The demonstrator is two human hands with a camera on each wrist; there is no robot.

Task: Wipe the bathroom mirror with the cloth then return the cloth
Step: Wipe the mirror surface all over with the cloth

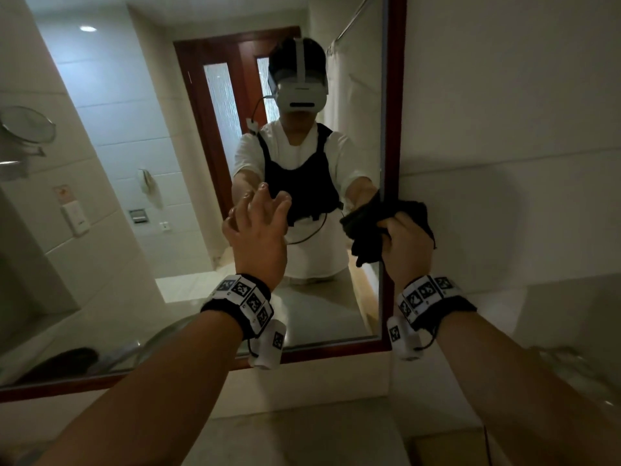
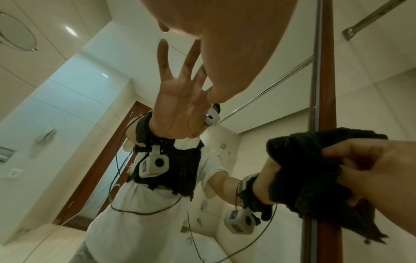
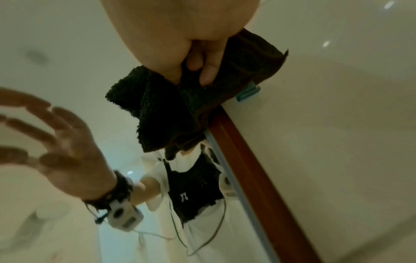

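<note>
Wiping step under way. Right hand [image 1: 406, 243] grip clamped on bunched dark cloth [image 1: 369, 227], pressed at right edge of mirror [image 1: 168, 163], overlapping wooden frame [image 1: 396, 95]. Left hand [image 1: 258, 230] fingers spread at glass. Next, likely: sweep cloth inward.

Left hand [image 1: 257, 230] spread against the wood-framed wall mirror [image 1: 134, 163]; right hand [image 1: 408, 243] presses a dark terry cloth [image 1: 363, 230] on its right frame edge.

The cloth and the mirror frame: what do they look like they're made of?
Cloth: dark, looped pile, seemingly terry or microfibre, matte and bunched in the right hand. Mirror frame: reddish-brown with a smooth sheen, likely varnished wood or wood-look laminate.
</note>
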